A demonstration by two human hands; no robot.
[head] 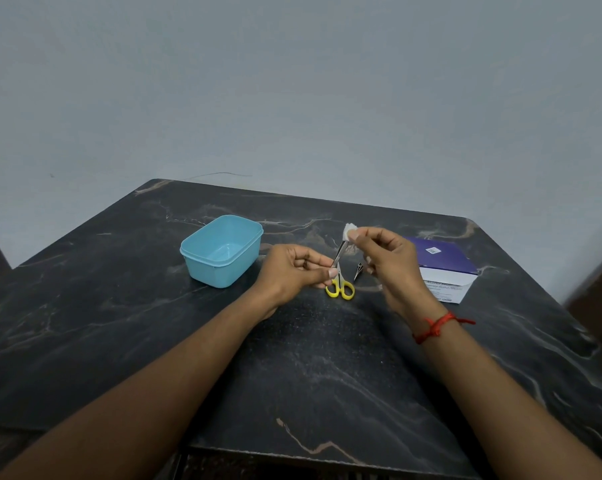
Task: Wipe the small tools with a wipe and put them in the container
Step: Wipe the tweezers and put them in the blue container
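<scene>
Small tools lie and hang near the middle of the dark marble table [310, 358]. A slim metal tool [339, 252] is up off the surface, pinched at its lower end between the thumb and fingers of the left hand [292, 271] and tilting up and to the right. Its upper tip meets a crumpled white wipe [348, 231], which the right hand [386, 261] pinches between thumb and forefinger, the other fingers loosely curled. Just below the hands, yellow-handled scissors [340, 284] lie flat on the table, and a short pointed metal piece [358, 271] rests just beside them to the right. The light blue container [219, 275] stands open to the left of the hands, apart from them, and I see nothing inside it. A purple and white box [445, 271] sits to the right behind the right hand. A red thread [434, 327] circles the right wrist.
</scene>
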